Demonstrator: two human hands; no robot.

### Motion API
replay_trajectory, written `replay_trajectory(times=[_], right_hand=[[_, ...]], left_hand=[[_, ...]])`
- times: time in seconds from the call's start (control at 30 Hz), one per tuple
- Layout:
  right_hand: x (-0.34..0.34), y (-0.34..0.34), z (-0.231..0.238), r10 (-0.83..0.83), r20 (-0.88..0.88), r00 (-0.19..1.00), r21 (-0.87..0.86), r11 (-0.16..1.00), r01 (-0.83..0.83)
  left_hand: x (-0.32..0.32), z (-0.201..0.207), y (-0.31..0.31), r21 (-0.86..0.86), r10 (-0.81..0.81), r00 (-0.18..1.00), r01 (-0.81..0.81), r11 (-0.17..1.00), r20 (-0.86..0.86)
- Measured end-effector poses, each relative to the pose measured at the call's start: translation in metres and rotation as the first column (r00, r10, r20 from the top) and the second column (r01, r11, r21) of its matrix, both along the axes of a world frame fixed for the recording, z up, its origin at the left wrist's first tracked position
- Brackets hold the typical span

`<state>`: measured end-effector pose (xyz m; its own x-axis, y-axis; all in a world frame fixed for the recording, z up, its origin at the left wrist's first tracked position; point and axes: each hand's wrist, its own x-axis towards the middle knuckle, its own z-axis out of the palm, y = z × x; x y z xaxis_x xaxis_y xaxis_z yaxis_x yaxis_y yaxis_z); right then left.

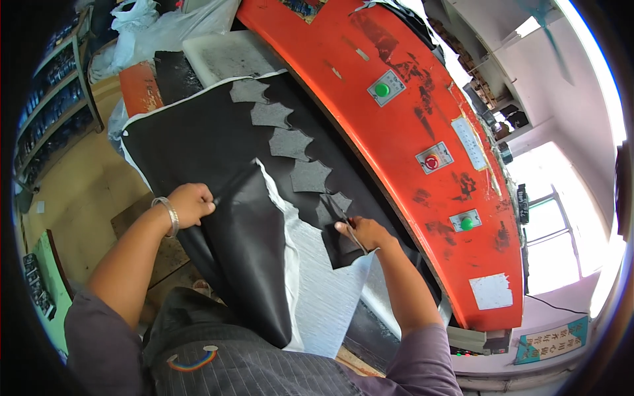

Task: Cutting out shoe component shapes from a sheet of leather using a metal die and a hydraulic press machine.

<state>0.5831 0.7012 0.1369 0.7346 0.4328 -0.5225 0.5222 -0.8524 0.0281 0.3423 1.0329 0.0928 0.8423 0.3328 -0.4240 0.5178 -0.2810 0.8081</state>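
Note:
A large black sheet with a pale underside (178, 125) lies in front of me, and its near part is folded over. My left hand (189, 203) is closed, pinching the fold at its left side. A row of grey, jagged-edged shapes (290, 143) runs down the sheet's right part. My right hand (365, 232) is closed around a slim metal tool that looks like scissors (357, 241), at the lowest grey shape. Fingers hide part of the tool. Just below its tip hangs a black flap (340, 251), over a pale ribbed layer (323, 280).
A red machine beam (396, 132) with green buttons (382, 90) and a red button (431, 162) crosses close on the right. A pale block (231, 56) and plastic bags (145, 33) are at the far end. Loaded shelves (56, 105) stand at the left.

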Motion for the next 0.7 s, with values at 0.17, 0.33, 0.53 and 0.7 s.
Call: replay_trajectory(times=[0.17, 0.33, 0.53, 0.7], right_hand=[[0.009, 0.041, 0.006, -0.043, -0.001, 0.999, -0.021, 0.999, 0.043], [0.007, 0.070, 0.001, 0.035, 0.009, 0.999, -0.078, 0.996, -0.034], [0.016, 0.191, -0.009, -0.030, 0.124, 0.992, 0.012, 1.000, 0.029], [0.025, 0.239, -0.011, -0.110, 0.124, 0.986, -0.037, 0.993, 0.115]], left_hand=[[0.015, 0.005, 0.003, 0.272, -0.312, 0.939, 0.341, 0.900, -0.144], [0.033, 0.003, 0.031, 0.241, -0.547, 0.785, 0.614, 0.752, -0.292], [0.048, -0.014, 0.096, 0.163, -0.788, 0.593, 0.805, 0.571, -0.165], [0.066, -0.013, 0.210, 0.152, -0.424, 0.888, 0.401, 0.903, 0.179]])
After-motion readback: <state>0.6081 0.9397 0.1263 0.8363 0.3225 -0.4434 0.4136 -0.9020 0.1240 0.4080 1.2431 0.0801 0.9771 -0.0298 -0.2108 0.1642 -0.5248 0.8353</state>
